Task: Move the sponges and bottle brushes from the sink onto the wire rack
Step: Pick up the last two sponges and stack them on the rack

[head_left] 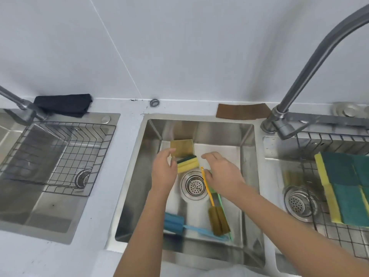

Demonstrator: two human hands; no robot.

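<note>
Three steel basins run along a white counter. In the left basin sits an empty wire basket (60, 156), with a dark folded cloth (63, 104) on the counter behind it. In the middle sink (247, 176), a person's left hand (162, 172) is open, fingers spread, just beside a yellow-and-green sponge (187, 163) that leans on a flat olive scouring pad (182, 147) at the back wall. The right hand (221, 174), also open and holding nothing, hovers above the thin orange handle of a brush with an olive foam head (218, 223), close to the drain (194, 184). A blue foam brush (173, 220) lies along the near wall, and a green handle (224, 208) shows beneath the orange brush. At far right, the wire rack (339, 236) over the third basin already carries yellow-and-green sponges (347, 188).

The step in hand looks like a two-handed pickup: the left should pinch the sponge across its short sides, the right should close on the orange handle near its middle so the head does not swing.

Counted in the sink: one sponge, one scouring pad, and two brushes in plain sight, the green handle perhaps a third. On the rack: apparently four sponges, partly cut off by the frame.
</note>
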